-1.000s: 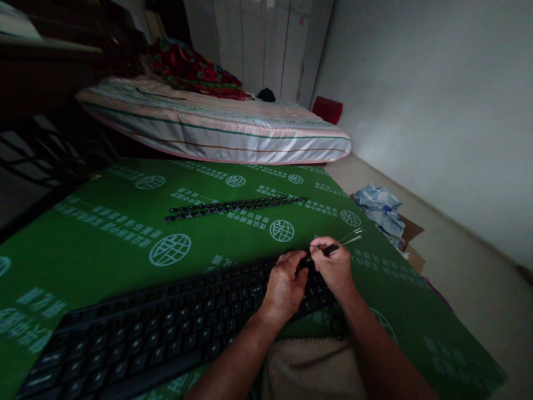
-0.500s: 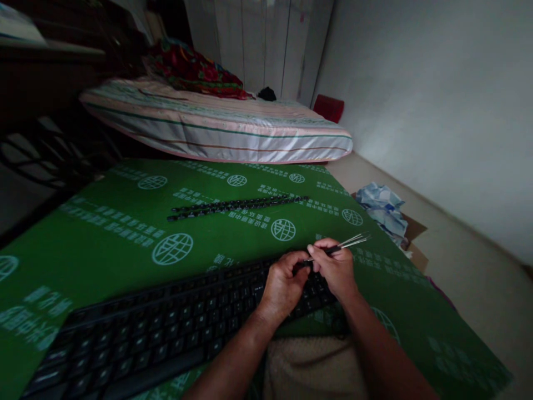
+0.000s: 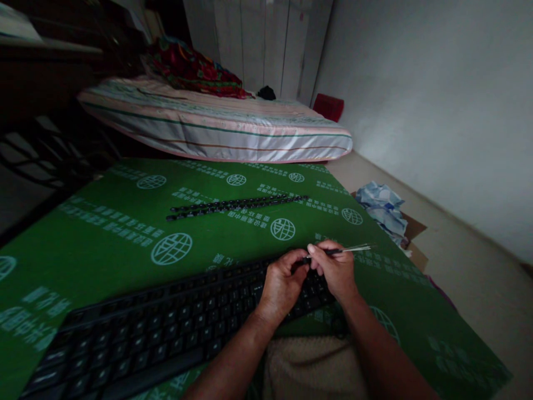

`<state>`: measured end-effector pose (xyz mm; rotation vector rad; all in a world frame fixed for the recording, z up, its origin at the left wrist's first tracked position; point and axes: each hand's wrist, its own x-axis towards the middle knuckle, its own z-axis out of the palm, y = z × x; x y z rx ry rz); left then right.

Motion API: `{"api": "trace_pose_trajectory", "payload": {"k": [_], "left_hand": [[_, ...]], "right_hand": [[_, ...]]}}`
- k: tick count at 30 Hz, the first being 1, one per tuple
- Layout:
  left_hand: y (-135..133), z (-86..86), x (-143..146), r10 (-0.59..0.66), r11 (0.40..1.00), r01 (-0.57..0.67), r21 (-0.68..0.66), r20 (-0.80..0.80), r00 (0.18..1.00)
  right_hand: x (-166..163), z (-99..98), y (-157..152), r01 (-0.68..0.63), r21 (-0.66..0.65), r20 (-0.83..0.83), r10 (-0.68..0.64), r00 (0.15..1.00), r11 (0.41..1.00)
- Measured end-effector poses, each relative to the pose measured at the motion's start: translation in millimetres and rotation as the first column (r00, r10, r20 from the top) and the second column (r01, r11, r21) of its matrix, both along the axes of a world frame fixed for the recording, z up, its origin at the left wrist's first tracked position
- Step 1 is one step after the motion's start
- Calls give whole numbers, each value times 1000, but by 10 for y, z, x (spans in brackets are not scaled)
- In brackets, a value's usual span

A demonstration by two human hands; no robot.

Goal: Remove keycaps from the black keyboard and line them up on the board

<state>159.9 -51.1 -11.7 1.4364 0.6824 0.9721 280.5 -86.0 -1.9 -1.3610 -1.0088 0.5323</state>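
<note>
A long black keyboard (image 3: 166,328) lies across the near side of a green printed sheet (image 3: 125,233). My right hand (image 3: 335,272) is closed around a thin metal tool (image 3: 347,250) with a dark grip, its wire prongs pointing right. My left hand (image 3: 283,286) rests on the keyboard's right end, fingers curled and pinched at the tool's near tip. The two hands touch over the keys at the far right of the keyboard.
Two dark strips (image 3: 235,204) lie side by side further back on the sheet. A striped mattress (image 3: 216,125) with a red patterned cloth (image 3: 191,69) sits behind. Crumpled blue-white material on cardboard (image 3: 385,211) lies on the floor to the right. A beige cloth (image 3: 310,369) is in my lap.
The tool in my right hand has tipped from pointing up-right to nearly level. Both hands stayed at the keyboard's right end.
</note>
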Motion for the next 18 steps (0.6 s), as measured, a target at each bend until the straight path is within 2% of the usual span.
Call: {"api": "trace_pose_trajectory", "payload": {"k": [8,10,15,18], "left_hand": [[2,47,-2,-34,998,35,-57,33,999],[-1,42,0,-2,998,4,-57,31,1000],[2,20,10,116,983,-108,-149,51,992],[8,47,10,118,973,-95,-208,102,988]], "right_hand": [[45,-26,-3,-66,61,-113,73,991,996],[50,-40,4,-61,60,-140,69,988,996],[123,-64,28,46,91,-167,-30,985,995],[197,-16,14,106,103,-38,-102,994,989]]}}
